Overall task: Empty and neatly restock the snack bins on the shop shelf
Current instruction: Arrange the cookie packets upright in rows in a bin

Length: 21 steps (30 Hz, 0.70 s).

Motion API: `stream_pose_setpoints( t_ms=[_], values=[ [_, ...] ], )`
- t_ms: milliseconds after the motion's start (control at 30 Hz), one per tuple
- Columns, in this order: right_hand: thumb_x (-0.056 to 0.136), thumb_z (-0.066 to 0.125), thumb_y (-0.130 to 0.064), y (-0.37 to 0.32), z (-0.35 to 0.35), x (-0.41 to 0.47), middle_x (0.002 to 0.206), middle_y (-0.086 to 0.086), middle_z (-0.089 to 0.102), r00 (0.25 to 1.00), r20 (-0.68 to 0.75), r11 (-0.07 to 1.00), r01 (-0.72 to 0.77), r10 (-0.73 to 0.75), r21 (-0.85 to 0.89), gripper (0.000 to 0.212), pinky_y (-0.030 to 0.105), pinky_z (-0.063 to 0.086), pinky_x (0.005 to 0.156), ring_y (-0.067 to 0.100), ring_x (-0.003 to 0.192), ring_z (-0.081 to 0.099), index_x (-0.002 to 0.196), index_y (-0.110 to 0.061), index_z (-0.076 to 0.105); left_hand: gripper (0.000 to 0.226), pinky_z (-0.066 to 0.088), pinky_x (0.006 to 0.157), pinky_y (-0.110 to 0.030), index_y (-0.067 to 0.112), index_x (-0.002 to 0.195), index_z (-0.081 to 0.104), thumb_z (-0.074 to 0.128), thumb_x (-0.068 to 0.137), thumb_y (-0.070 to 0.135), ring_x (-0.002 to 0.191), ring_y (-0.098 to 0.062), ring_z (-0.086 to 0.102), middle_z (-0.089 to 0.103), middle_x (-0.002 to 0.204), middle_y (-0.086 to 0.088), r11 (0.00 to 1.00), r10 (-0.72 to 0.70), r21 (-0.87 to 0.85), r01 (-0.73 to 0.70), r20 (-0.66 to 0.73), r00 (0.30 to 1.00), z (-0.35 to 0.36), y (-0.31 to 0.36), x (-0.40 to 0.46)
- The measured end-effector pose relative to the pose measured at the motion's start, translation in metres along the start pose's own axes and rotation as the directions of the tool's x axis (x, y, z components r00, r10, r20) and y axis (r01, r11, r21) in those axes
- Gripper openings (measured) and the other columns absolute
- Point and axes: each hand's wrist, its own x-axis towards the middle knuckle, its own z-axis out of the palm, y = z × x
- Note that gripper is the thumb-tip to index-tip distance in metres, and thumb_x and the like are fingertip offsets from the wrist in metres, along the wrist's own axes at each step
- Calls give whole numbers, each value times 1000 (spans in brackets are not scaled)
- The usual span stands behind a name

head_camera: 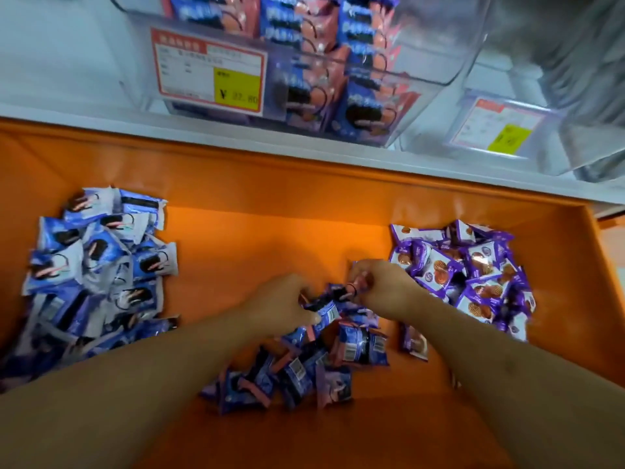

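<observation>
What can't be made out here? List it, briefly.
- Price tag, head view: small print blurred; price digits smeared.
- Second tag: blurred, unreadable.
- Right-hand clear bin: contents lost to glare and the frame edge.
- Packets under left hand and right hand: count hidden by fingers.
- Blue packet pile: cut off at the left edge.

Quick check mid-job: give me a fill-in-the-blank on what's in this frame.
1. The crate holding the loose packets is ____ in colour.
2. The waffle-picture packets have ____ wrappers.
3. Both the left hand and right hand hold packets over the ____ pile.

Missing: orange; purple; middle
</observation>
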Motion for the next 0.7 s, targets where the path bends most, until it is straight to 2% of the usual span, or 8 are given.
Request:
stream_pose_setpoints(
  t_ms=[100, 200, 267, 367, 433, 500, 600, 700],
  values=[
    [87, 76, 3, -22, -33, -14, 91, 10, 68, 1000, 14, 972, -14, 11, 235, 25, 34, 60, 60, 19, 73, 69, 101, -17, 72, 32, 58, 90, -43, 19, 109, 64, 85, 86, 26, 96, -15, 71, 71, 112, 2, 983, -39, -182, 32, -32, 999, -39, 10, -28],
    [83, 76, 8, -55, -67, -43, 84, 6, 67, 999, 2, 938, 37, -41, 345, 29, 52, 65, 73, 22, 76, 69, 100, -15, 73, 35, 63, 85, -45, 11, 111, 57, 83, 87, 12, 90, -25, 76, 73, 108, -4, 938, -95, -344, 44, -134, 986, -82, 32, -70],
    [83, 78, 4, -81, -86, -73, 80, 3, 63, 995, -31, 924, 98, -93, 370, 27, 45, 65, 77, 21, 73, 64, 101, -14, 70, 38, 64, 77, -46, 5, 113, 50, 79, 89, 4, 82, -30, 77, 74, 106, -13, 911, -94, -413, -8, -225, 970, -109, 51, -102],
    [85, 76, 2, -121, -105, -126, 80, 9, 58, 980, -106, 864, 201, -171, 462, 22, 36, 54, 64, 19, 67, 58, 101, -8, 65, 40, 63, 73, -53, 16, 104, 48, 82, 86, 6, 73, -30, 76, 77, 98, -8, 930, -28, -336, -149, -470, 882, -139, 79, -150],
    [86, 77, 0, -145, -111, -162, 78, 12, 58, 958, -157, 793, 286, -239, 537, 21, 33, 50, 57, 20, 63, 56, 101, -5, 62, 41, 58, 70, -40, 29, 101, 49, 84, 85, 17, 78, -11, 73, 78, 100, 7, 967, 104, -131, -219, -582, 806, -151, 100, -186],
    [86, 79, 1, -163, -111, -194, 74, 10, 61, 933, -204, 686, 357, -296, 634, 26, 34, 50, 54, 22, 63, 57, 105, -1, 62, 40, 52, 72, -26, 33, 104, 52, 83, 85, 17, 85, 4, 68, 74, 105, 18, 954, 249, 18, -300, -603, 758, -155, 122, -221],
    [83, 80, 7, -180, -110, -228, 82, 15, 66, 917, -279, 530, 394, -286, 751, 30, 36, 55, 57, 25, 65, 63, 108, -3, 67, 40, 56, 83, -30, 28, 110, 59, 85, 83, 15, 103, -7, 69, 71, 113, 18, 913, 347, 35, -407, -590, 729, -151, 147, -257],
    [84, 76, 9, -186, -115, -244, 78, 15, 62, 901, -344, 448, 431, -265, 783, 28, 38, 56, 60, 27, 62, 57, 106, -7, 69, 24, 56, 86, -31, 22, 106, 64, 80, 88, 22, 107, -8, 68, 71, 115, 14, 875, 319, -71, -479, -659, 681, -155, 160, -271]
  ],
)
